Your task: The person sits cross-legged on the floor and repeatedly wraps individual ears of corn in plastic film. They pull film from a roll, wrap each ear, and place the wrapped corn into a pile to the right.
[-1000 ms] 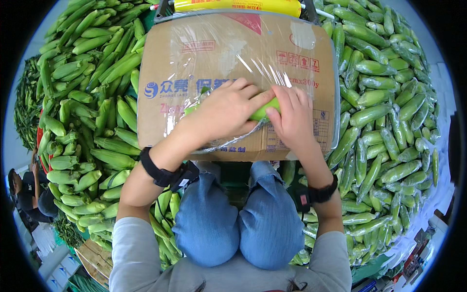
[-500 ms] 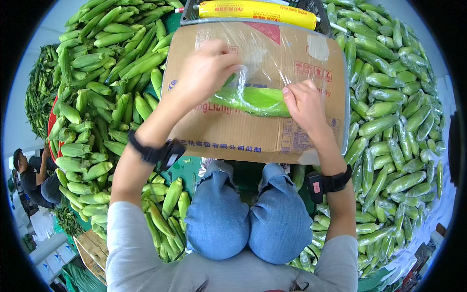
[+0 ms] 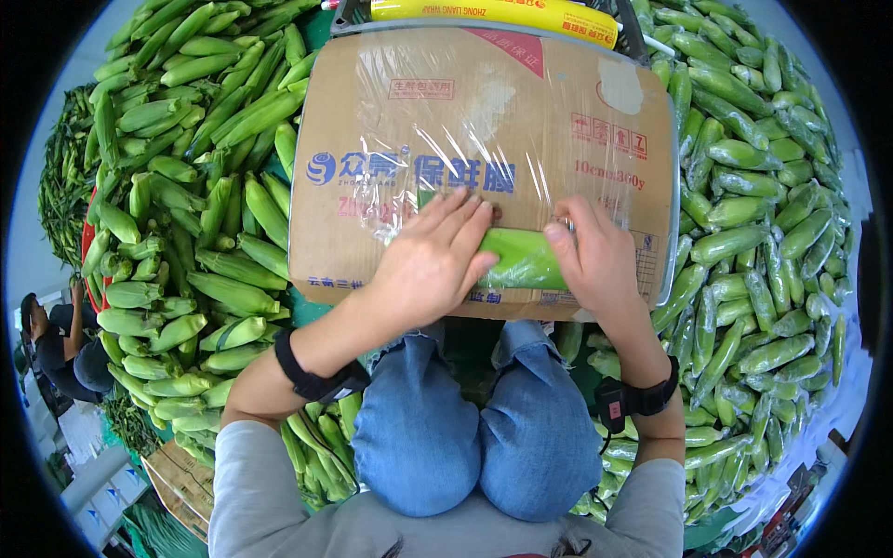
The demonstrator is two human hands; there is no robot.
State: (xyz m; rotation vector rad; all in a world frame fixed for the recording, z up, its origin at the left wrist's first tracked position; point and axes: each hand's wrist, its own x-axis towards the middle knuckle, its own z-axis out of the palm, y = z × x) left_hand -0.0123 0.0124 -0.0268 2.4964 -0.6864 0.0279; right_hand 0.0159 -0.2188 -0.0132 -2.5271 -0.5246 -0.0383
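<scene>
A green ear of corn in its husk lies crosswise near the front of a cardboard sheet or box top, shiny with clear film around it. My left hand rests palm down over the ear's left end, fingers stretched out and side by side, covering that end. At the other end my right hand grips the ear, its thumb against the husk and its fingers curled. Clear plastic film stretches over the cardboard from the far side towards the ear.
Unwrapped corn is heaped on the left, with more beside my knees. Film-wrapped corn is piled on the right. Beyond the cardboard, a yellow roll lies in a dark crate. Another person sits at far left.
Both hands and the ear have come nearer to me. My left hand has gone from a raised, closed grip on the film to lying flat on the ear; my right still holds its right end.
</scene>
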